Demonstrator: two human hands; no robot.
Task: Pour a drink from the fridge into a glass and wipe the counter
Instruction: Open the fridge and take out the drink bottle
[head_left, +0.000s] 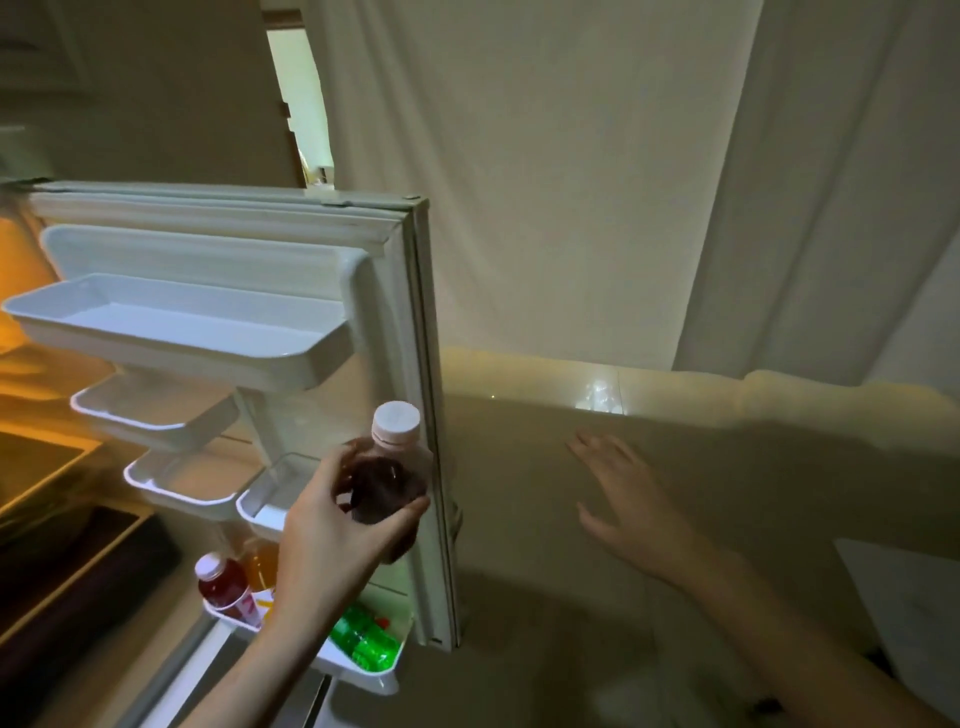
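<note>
Ok, fridge door (415, 415) is swung open, inner side facing cam. L hand (332, 525) is wrapped around a dark-drink bottle (387, 483) w/ a pale cap, held upright in the air just beside the door's outer edge, roughly at frame centre, slightly toward 7 o'clock. Thumb on the near side, fingers curled round the far side of the bottle body. Bottle is clear of the door bins, not resting on anything.

R hand (623, 493) is at 4 o'clock, fingers spread and flat, holding nothing. Looks close to the outer face of the door/beige surface behind it; can't tell if it's touching.

Door bins: top shelf (171, 332) at 9 o'clock has nothing in it, and two smaller ones below it likewise. Bottom bin (363, 675) at 7 o'clock holds a red-drink bottle (223, 587) w/ white cap, an orange one (262, 564) behind it, and green bottles (369, 644) lying toward the door edge.

Pale curtain/sheet (571, 182) hangs across 12 to 2 o'clock. Fridge interior at 9 o'clock glows orange, details blurred.
</note>
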